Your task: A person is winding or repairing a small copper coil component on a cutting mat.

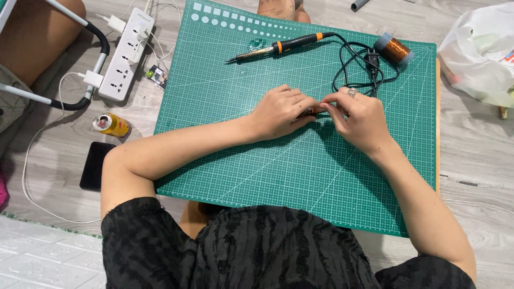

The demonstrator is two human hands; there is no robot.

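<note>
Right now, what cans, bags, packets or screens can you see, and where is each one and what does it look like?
Drink can: lying on its side on the floor left of the green mat, yellow with a red end.
Phone: flat on the floor below the can, a dark rectangle with a black screen.
Plastic bag: on the floor at the upper right, crumpled, whitish and see-through.
Small packet: beside the mat's left edge, dark; too small to tell more.

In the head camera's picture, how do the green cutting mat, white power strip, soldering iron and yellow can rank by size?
Largest to smallest as they look:
1. green cutting mat
2. white power strip and soldering iron, similar in length, so unranked
3. yellow can
</note>
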